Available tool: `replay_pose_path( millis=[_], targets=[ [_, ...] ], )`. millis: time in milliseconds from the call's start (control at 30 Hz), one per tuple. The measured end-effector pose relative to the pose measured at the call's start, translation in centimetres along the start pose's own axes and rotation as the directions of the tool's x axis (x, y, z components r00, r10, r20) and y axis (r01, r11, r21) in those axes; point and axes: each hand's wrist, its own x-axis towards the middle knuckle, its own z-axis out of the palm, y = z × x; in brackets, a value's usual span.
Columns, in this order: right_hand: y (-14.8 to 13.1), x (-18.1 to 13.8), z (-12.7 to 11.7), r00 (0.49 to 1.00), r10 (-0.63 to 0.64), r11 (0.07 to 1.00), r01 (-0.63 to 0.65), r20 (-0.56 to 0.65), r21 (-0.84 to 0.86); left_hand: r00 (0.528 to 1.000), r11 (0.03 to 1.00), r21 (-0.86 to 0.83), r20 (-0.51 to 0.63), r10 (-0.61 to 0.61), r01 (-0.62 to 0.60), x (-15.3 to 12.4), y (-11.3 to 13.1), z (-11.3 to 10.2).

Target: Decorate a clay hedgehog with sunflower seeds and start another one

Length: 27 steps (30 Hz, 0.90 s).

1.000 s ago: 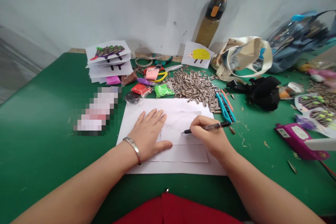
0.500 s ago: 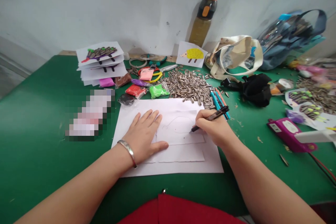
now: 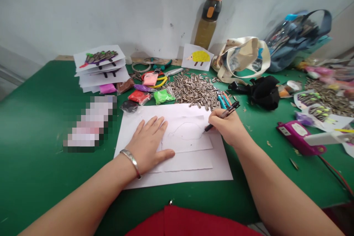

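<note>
Two hands, frame centre.
Your left hand (image 3: 149, 142) lies spread on white paper sheets (image 3: 190, 166); your right hand (image 3: 226, 127) pinches a slim black pen (image 3: 222, 115).

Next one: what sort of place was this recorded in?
Likely a craft or art-class workspace: a heap of sunflower seeds, packets of coloured clay and a stack of finished seed pictures lie on the green table, and the right hand holds a pen to white paper.

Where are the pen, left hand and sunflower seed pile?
pen (image 3: 229, 110), head view, upper barrel.
left hand (image 3: 149, 142), head view, back of the hand.
sunflower seed pile (image 3: 193, 90), head view, middle of the heap.
</note>
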Motion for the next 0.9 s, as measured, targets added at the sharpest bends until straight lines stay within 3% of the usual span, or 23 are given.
replay_pose_path(
  millis=[533,600,733,900],
  targets=[
    [0.2,0.4,0.3,0.995,-0.011,0.992,0.023,-0.098,0.124,1.000,1.000,-0.030,-0.015,-0.003,0.002,0.0,-0.1,0.1],
    [0.1,0.6,0.1,0.990,0.026,0.953,0.017,-0.138,0.302,1.000,1.000,-0.031,-0.016,-0.004,0.003,0.0,-0.1,0.1],
    [-0.4,0.8,-0.5,0.960,0.122,0.748,0.078,-0.252,0.659,1.000,1.000,-0.013,-0.008,-0.005,0.005,-0.1,0.0,0.1],
    [-1.0,0.6,0.1,0.967,0.130,0.675,0.075,-0.218,0.734,0.999,1.000,-0.002,-0.047,0.001,-0.002,-0.2,0.1,0.2]
  ],
)
